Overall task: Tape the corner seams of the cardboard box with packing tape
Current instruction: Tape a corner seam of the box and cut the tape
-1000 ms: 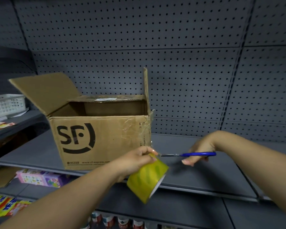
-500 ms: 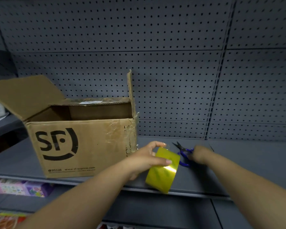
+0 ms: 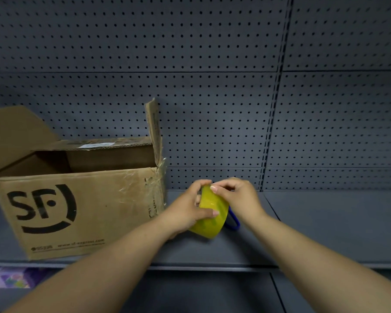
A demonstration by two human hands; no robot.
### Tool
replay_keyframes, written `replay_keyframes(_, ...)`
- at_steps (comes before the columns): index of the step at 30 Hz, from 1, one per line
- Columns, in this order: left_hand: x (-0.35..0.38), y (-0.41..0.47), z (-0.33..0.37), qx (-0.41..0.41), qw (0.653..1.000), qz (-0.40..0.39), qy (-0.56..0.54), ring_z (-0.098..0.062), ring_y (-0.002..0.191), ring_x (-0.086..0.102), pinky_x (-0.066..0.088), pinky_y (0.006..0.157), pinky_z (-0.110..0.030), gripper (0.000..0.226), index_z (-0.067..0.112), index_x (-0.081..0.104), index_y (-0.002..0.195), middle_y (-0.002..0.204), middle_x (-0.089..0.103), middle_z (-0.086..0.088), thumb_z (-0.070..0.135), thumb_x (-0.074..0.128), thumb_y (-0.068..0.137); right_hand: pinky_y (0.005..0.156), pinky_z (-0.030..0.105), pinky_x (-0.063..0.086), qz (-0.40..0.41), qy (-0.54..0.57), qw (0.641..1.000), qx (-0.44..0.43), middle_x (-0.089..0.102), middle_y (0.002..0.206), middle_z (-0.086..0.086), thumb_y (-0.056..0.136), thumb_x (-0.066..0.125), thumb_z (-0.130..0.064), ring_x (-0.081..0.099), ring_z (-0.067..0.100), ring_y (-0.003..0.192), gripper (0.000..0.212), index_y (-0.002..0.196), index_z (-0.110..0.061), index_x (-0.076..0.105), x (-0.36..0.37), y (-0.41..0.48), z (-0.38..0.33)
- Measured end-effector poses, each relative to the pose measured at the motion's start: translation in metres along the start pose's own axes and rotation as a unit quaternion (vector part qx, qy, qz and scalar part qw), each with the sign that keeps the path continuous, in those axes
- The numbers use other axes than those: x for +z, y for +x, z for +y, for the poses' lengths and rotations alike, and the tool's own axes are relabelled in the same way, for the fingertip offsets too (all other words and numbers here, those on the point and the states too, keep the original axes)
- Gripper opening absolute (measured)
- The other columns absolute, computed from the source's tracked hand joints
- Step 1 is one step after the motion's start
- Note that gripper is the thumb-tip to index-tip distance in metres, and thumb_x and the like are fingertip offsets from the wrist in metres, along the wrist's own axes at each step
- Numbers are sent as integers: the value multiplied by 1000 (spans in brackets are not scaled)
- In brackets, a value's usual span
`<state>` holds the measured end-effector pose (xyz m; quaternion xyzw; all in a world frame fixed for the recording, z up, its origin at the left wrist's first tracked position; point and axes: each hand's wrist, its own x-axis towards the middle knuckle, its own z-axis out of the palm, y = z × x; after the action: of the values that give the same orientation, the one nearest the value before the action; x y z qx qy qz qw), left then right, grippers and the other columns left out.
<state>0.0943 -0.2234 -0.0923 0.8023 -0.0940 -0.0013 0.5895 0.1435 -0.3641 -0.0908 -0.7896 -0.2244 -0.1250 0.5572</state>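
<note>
An open cardboard box (image 3: pixel 81 208) with a black SF logo stands on the grey shelf (image 3: pixel 325 224) at the left. Clear, wrinkled tape covers its front right corner seam (image 3: pixel 159 184). Just right of that corner my left hand (image 3: pixel 187 211) grips a yellow roll of packing tape (image 3: pixel 210 215) from the left side. My right hand (image 3: pixel 237 195) reaches in from the right, and its curled fingertips pinch the roll's upper edge. Behind the roll, below my right hand, one blue scissors handle loop (image 3: pixel 233 222) shows; the blades are hidden.
A grey pegboard wall (image 3: pixel 212 86) backs the shelf. The box's flaps stand up at its left (image 3: pixel 14 132) and right (image 3: pixel 154 125). Colourful packs (image 3: pixel 7 277) lie on a lower shelf at the bottom left. The shelf stretches bare to the right of my hands.
My right hand has let go of the blue scissors on the shelf and come onto the tape roll. My left hand kept the roll and raised it slightly; the view shifted right.
</note>
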Motion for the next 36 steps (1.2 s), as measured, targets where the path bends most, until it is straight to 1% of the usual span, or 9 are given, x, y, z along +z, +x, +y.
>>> replay_keyframes(3,5,0,-3,1,1000,16,15,-14,88,60,51,76,-26,71,24,34,134,106,64,-9,1,70,77,67,2,36,39,-45,998,-17,59,71,-10,79,69,-11,54,3,73,6,81,-10,75,0,-1,3)
replay_keyframes(6,9,-2,-7,11,998,40,51,-18,104,59,47,91,-33,80,25,26,141,121,60,-10,5,71,77,65,1,34,62,-106,991,-50,63,76,2,81,67,-13,52,8,73,8,79,-8,73,2,-5,3)
replay_keyframes(11,15,-3,-7,14,992,70,103,-16,105,60,48,93,-33,96,28,7,148,117,64,-5,15,73,78,65,2,34,57,-103,992,-48,63,79,2,83,65,-14,52,11,76,10,78,-7,70,-2,-9,3)
replay_keyframes(14,19,-2,-5,24,988,87,121,-15,121,50,42,102,-37,97,25,7,148,141,45,-3,13,72,78,63,6,35,61,-82,994,-30,66,80,5,84,64,-15,54,13,74,10,75,-11,67,-3,-12,2)
replay_keyframes(20,20,3,2,18,984,149,94,-17,114,55,42,101,-33,94,18,10,148,132,53,-3,11,72,78,52,10,37,68,82,993,46,56,61,-5,87,59,-10,46,5,55,22,66,-17,59,-4,-20,-8)
replay_keyframes(25,13,9,6,16,980,190,51,-23,112,57,45,98,-44,97,19,12,148,124,58,-7,10,74,75,49,18,35,82,297,939,152,46,56,3,90,55,-5,36,11,49,24,65,-9,57,-8,-27,-7)
replay_keyframes(27,16,10,6,8,980,192,42,-24,114,56,46,98,-45,97,21,12,149,127,56,-10,12,74,76,44,14,35,79,329,921,191,45,56,2,89,57,-6,36,8,46,23,66,-7,57,-9,-26,-3)
replay_keyframes(31,22,11,8,-7,980,196,32,-24,120,51,43,101,-42,97,20,10,149,137,50,-11,12,74,76,40,14,34,95,311,922,212,47,44,0,85,62,-5,36,6,37,21,65,-3,59,-7,-24,3)
replay_keyframes(36,21,13,15,-16,979,190,70,-21,127,44,37,106,-40,93,18,13,149,142,43,-8,12,73,78,57,23,39,99,161,957,221,61,64,7,77,73,-25,44,12,54,20,71,-6,66,-6,-21,15)
